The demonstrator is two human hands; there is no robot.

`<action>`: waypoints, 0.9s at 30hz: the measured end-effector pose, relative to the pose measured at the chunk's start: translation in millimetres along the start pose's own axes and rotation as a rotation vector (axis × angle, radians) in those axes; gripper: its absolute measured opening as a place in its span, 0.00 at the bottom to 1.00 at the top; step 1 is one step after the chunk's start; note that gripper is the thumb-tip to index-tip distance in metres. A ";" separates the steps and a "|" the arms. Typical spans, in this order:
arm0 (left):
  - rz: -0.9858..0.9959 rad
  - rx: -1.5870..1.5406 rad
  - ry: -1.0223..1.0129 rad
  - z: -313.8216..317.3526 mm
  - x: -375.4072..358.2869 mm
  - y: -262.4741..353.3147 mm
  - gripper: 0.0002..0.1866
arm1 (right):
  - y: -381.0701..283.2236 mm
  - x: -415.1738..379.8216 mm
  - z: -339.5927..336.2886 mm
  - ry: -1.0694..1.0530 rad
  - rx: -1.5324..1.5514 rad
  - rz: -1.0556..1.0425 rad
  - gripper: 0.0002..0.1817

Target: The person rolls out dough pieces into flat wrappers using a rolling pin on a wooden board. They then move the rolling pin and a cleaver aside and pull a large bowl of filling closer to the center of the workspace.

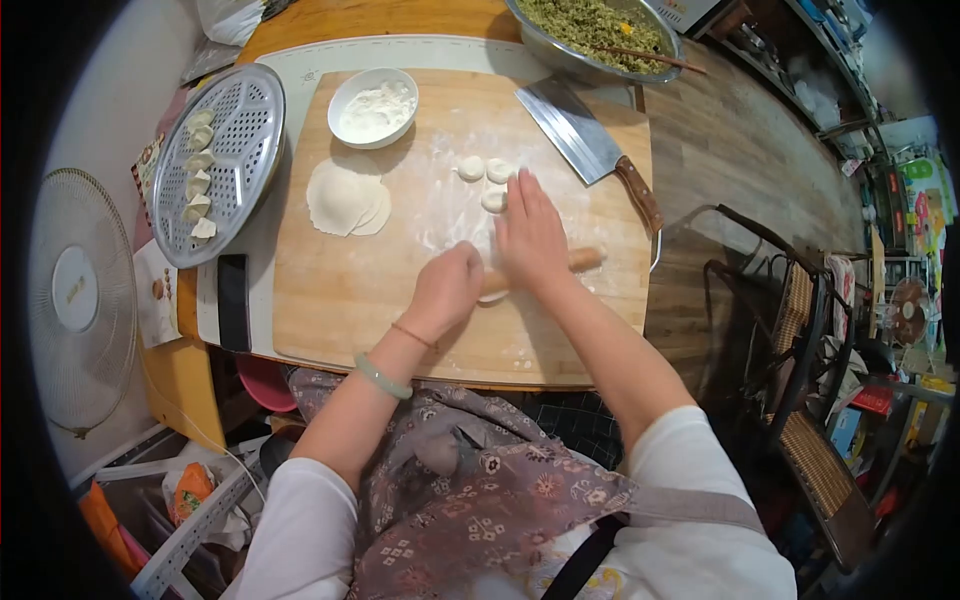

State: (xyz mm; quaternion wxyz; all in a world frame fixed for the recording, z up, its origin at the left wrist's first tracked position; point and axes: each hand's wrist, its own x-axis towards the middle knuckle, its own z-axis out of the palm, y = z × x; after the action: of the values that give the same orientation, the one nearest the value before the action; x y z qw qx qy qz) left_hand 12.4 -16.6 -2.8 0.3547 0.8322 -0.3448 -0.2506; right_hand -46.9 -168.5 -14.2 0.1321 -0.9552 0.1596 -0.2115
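Observation:
My left hand (449,287) is closed, its fingers curled at the left end of the wooden rolling pin (586,259); what they hold is hidden. With fingers stretched forward, my right hand (532,230) lies palm down over the pin. A bit of a dough round (493,297) shows beneath the pin, between my hands. Small flattened dough pieces (470,168) sit by my right fingertips on the floured wooden board (420,345). To the left is a stack of thin round wrappers (340,198).
A white bowl of flour (373,109) and a cleaver (572,130) lie on the board. A metal bowl of filling (590,35) is at the top, a perforated tray with dumplings (235,130) and a phone (234,303) at the left. A chair (800,300) stands right.

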 end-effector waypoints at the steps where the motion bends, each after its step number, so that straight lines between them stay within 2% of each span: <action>1: 0.018 0.014 0.026 -0.8 9.0 1.7 0.08 | 0.6 6.0 -0.3 0.005 -0.006 -0.010 0.31; 4: 0.048 0.008 -0.013 3.0 14.1 -5.1 0.08 | -2.2 -12.7 -4.5 -0.037 0.025 0.064 0.32; 6: 0.183 0.035 -0.021 -2.4 6.8 -4.0 0.07 | -8.0 -62.3 -25.5 -0.205 -0.021 -0.058 0.31; 8: 0.108 0.029 -0.055 -5.4 -0.3 -5.6 0.06 | -8.3 -74.5 -32.6 -0.257 -0.023 -0.101 0.32; 10: -0.069 -0.074 -0.148 -10.5 -6.7 -0.9 0.06 | -5.9 -58.4 -24.1 -0.299 -0.023 -0.136 0.32; 11: -0.015 -0.035 -0.034 -6.9 -4.5 -3.4 0.06 | -3.3 -24.4 -7.2 -0.174 0.000 -0.077 0.33; 12: -0.016 -0.033 -0.026 -4.9 0.2 -4.2 0.06 | -3.1 -3.6 1.6 -0.047 0.021 -0.022 0.34; 14: 0.016 0.014 0.028 -7.5 12.5 -0.1 0.07 | -4.5 4.7 2.7 -0.049 0.025 -0.022 0.34; 16: 0.056 0.068 -0.048 -10.6 9.1 2.2 0.07 | -5.8 -12.9 -3.0 -0.077 0.021 -0.009 0.35; 18: 0.088 0.126 -0.117 -12.3 5.8 -2.7 0.07 | -12.5 -59.4 -25.1 -0.300 0.003 -0.050 0.35; 20: 0.053 0.026 -0.094 -13.0 -3.7 -12.4 0.07 | -13.3 -69.6 -33.0 -0.326 -0.010 -0.112 0.35; 21: -0.051 -0.111 -0.138 -15.3 -6.7 -13.1 0.06 | -13.7 -69.9 -36.2 -0.344 -0.031 -0.163 0.35; 22: -0.048 -0.109 -0.142 -14.0 -4.9 -13.4 0.06 | -11.5 -56.0 -27.4 -0.342 -0.032 -0.158 0.35; 24: 0.045 0.006 0.006 -13.2 2.9 -15.5 0.06 | -9.4 -1.6 -0.6 -0.125 0.006 -0.023 0.36; 25: 0.043 0.048 0.031 -15.4 10.4 -10.5 0.07 | -8.2 6.9 2.7 -0.123 0.004 -0.025 0.36; 27: 0.082 0.098 -0.023 -17.5 19.8 -10.0 0.06 | -6.9 13.8 7.2 -0.018 0.003 -0.002 0.36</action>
State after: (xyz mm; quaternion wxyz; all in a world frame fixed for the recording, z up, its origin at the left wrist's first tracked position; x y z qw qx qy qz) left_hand 40.5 -19.0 -2.9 0.3196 0.8307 -0.3945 -0.2284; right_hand -30.1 -165.8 -13.2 0.1347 -0.9570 0.1573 -0.2033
